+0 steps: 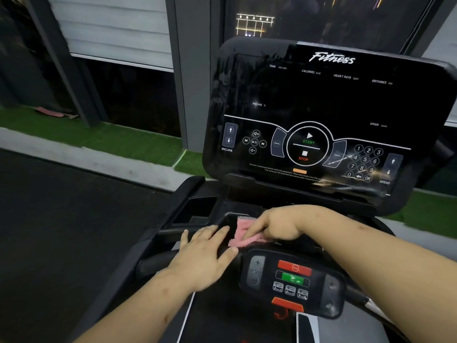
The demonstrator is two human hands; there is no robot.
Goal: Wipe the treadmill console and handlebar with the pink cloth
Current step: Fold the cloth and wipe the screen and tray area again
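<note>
The black treadmill console [321, 100] stands tilted in front of me, its screen dark with white labels and a START/STOP dial. Below it runs a black tray, and on that tray lies the pink cloth [241, 231]. My right hand [274, 227] lies over the cloth with its fingers curled onto it, pinching its near edge. My left hand [205, 256] rests flat, fingers straight, on the tray and black handlebar [153, 264] just left of the cloth, fingertips touching the fabric's edge. A small control pad [291, 280] with red and green buttons sits below my right wrist.
A recessed cup holder [197, 206] sits left of the tray. The treadmill belt [235, 318] runs beneath my arms. Dark floor lies at left, a green turf strip [99, 137] beyond it, and grey window frames [183, 70] behind the console.
</note>
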